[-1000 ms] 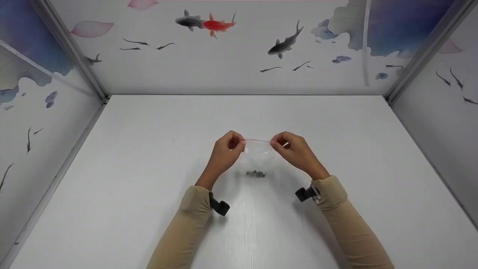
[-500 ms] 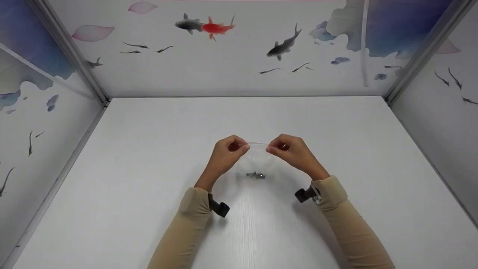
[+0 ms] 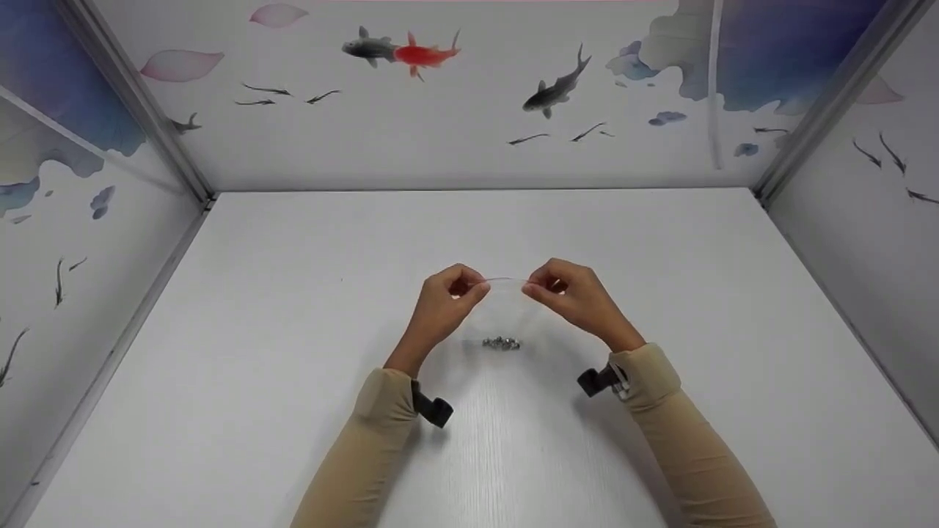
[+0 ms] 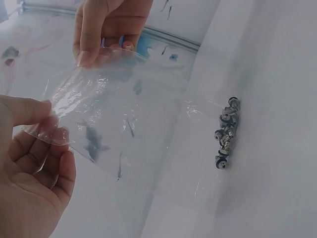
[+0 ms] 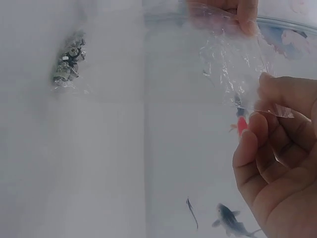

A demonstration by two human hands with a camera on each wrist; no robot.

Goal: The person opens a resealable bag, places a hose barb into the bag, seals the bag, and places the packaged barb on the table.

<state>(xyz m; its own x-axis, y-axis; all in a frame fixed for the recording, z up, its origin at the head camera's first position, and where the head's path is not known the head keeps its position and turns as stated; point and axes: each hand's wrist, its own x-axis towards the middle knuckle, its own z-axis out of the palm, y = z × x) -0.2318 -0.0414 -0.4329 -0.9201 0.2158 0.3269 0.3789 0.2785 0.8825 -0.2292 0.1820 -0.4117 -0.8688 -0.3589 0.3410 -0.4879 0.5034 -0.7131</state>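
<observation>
A clear plastic zip bag [image 4: 148, 109] hangs between my two hands, its top edge bowed slightly upward in the head view. My left hand [image 3: 446, 302] pinches one top corner between thumb and fingers. At the other corner my right hand [image 3: 579, 299] pinches the film the same way. Small shiny metal fittings [image 3: 501, 343], several of them with dark rings, lie bunched along the bag's bottom, low over the table. Through the film in the right wrist view, the fittings [image 5: 69, 59] show at the far end from the fingers.
The white table [image 3: 293, 381] spreads around both forearms. White panels with painted fish [image 3: 554, 95] stand at its back and sides. A black wrist camera [image 3: 433, 409] sits at the left cuff, another camera [image 3: 598, 381] at the right.
Both hands have slid slightly inward along the bag's top edge, shortening the span between them. The red line there looks fainter and more bowed. The fittings have barely moved.
</observation>
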